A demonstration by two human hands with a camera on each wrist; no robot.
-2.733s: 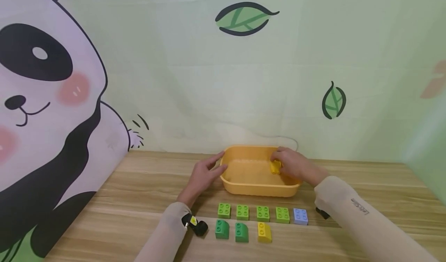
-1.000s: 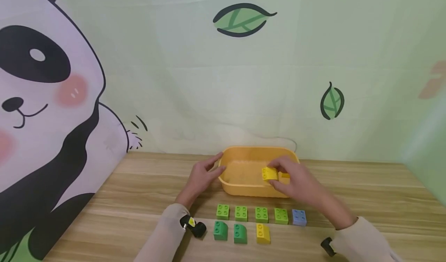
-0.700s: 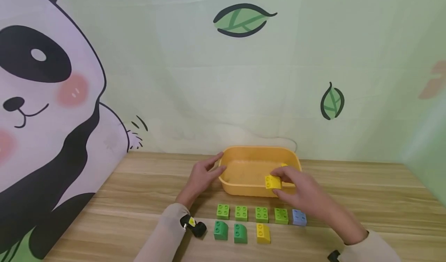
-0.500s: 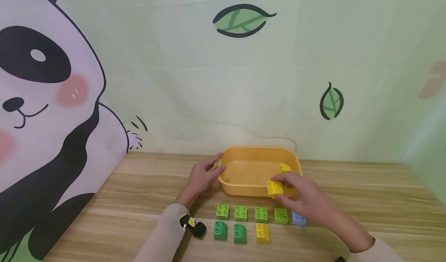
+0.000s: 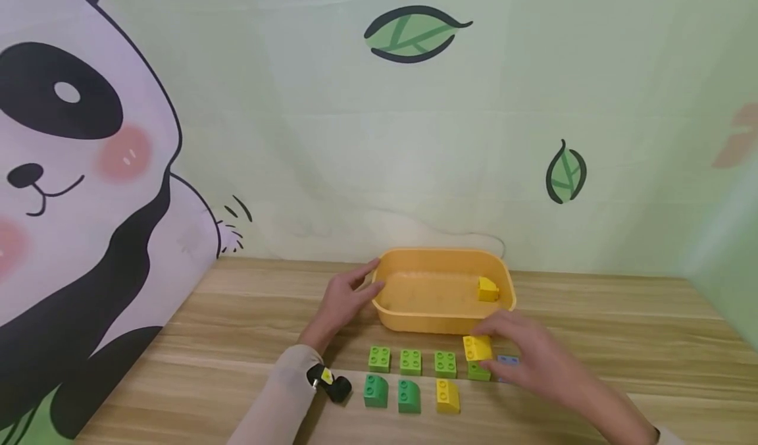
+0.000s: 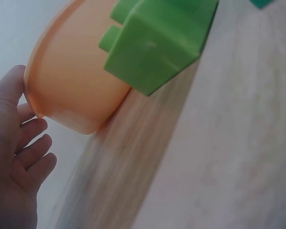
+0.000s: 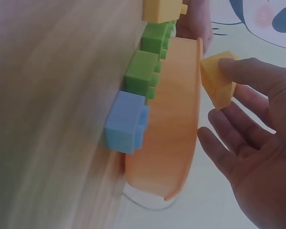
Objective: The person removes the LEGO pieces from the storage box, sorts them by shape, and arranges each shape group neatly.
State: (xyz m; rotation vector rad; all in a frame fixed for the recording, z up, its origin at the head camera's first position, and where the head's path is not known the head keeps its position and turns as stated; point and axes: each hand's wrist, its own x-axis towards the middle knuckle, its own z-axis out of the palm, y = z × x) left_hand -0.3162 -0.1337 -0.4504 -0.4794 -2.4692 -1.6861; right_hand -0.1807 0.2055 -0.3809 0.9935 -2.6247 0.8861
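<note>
My left hand holds the left end of an orange plastic bin, thumb at the rim and fingers along its outside. In my right hand, a yellow sloped toy brick is pinched between thumb and forefinger. It hovers in front of the bin, over the rightmost light green brick and near the blue brick, which the hand partly covers. The right wrist view shows the pinched yellow brick with the other fingers loose. Another yellow brick lies inside the bin at its right end.
More light green bricks stand in a row before the bin. Nearer me, two dark green curved bricks and a yellow sloped brick form a second row on the wooden table. A panda-printed cloth hangs behind.
My right hand has lifted a yellow brick out of the bin and carried it forward over the front rim towards the rows. The left hand has stayed at the bin's left end.
</note>
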